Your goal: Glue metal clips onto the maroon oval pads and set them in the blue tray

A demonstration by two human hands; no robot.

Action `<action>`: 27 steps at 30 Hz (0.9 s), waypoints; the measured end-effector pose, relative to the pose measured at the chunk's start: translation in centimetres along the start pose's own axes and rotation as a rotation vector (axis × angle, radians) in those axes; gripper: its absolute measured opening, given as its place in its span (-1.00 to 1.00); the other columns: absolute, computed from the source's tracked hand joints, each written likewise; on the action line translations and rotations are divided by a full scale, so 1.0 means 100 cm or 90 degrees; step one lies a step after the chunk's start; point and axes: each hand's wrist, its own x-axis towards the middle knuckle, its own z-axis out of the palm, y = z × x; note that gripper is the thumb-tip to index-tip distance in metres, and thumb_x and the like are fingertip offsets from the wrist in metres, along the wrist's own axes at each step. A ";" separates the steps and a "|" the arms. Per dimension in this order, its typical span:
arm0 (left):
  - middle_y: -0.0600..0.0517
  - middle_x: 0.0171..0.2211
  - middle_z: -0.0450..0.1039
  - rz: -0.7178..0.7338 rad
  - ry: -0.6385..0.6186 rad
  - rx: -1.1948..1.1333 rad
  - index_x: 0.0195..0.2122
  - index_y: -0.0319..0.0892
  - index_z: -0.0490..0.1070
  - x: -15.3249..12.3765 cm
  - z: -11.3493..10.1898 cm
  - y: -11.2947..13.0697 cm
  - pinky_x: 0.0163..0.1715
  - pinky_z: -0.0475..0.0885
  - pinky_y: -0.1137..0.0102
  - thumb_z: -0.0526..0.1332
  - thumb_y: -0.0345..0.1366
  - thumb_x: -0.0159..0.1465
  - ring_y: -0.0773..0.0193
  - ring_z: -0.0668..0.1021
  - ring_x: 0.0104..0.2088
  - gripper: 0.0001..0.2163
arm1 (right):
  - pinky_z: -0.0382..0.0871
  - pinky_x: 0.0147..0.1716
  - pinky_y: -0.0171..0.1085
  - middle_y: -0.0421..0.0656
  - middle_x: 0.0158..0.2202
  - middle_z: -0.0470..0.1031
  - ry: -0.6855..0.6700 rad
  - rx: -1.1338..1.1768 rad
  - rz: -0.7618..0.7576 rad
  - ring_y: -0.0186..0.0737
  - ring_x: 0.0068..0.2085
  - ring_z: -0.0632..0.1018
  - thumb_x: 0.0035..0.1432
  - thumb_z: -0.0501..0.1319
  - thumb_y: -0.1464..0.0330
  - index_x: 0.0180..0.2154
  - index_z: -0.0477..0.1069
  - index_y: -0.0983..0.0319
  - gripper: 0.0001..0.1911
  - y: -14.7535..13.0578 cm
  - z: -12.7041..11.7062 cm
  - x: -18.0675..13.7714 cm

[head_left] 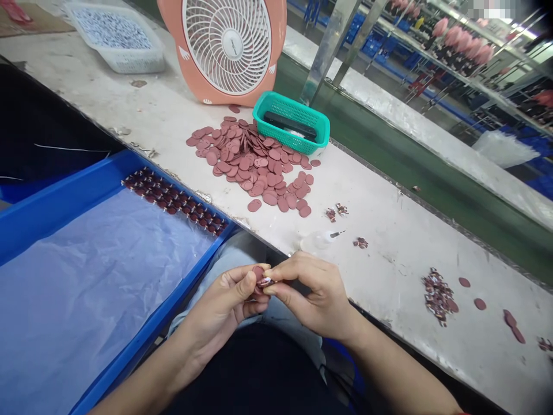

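Close together over my lap, both hands work on one small piece. My left hand (235,297) is closed with thumb and fingers round a reddish-brown oval disc (258,271). At the disc's edge my right hand (313,288) pinches a small brown-and-white part (266,281), mostly covered by the fingertips. Beyond the hands a heap of similar oval discs (254,164) lies on the white table (375,259). A clear bottle with a needle tip (318,240) lies just past my right hand. Small brown-and-white parts (438,297) are clustered to the right.
At left, a blue tray (199,259) lined with plastic film holds rows of brown pieces (173,199). An orange fan (233,49) stands behind a green basket (291,124) with a dark object inside. A white tub (118,37) of small pieces sits at the far left.
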 end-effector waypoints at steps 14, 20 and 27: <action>0.08 -0.53 0.56 -0.095 -0.054 -0.119 -0.28 -0.21 0.63 0.006 -0.012 0.001 -0.51 0.59 0.55 0.53 -0.11 0.00 0.40 0.58 -0.54 -0.67 | 0.45 -0.43 -0.32 -0.13 -0.24 0.53 0.075 0.025 0.116 -0.31 -0.35 0.49 0.26 0.25 0.40 -0.04 0.51 0.18 -0.77 -0.001 0.005 -0.003; 0.05 -0.52 0.56 -0.068 -0.047 -0.111 -0.40 -0.23 0.60 0.007 -0.016 0.004 -0.54 0.58 0.54 0.52 -0.09 0.00 0.40 0.56 -0.54 -0.69 | 0.37 -0.49 -0.35 -0.17 -0.35 0.47 0.052 0.059 0.152 -0.35 -0.44 0.43 0.21 0.33 0.34 -0.09 0.57 0.19 -0.79 -0.003 0.014 0.003; 0.06 -0.51 0.53 -0.032 -0.046 -0.085 -0.40 -0.20 0.61 0.008 -0.022 0.011 -0.57 0.54 0.56 0.52 -0.10 0.03 0.40 0.53 -0.52 -0.72 | 0.35 -0.52 -0.37 -0.15 -0.37 0.50 0.013 0.091 0.196 -0.32 -0.41 0.47 0.21 0.33 0.35 -0.13 0.61 0.18 -0.82 0.002 0.023 0.009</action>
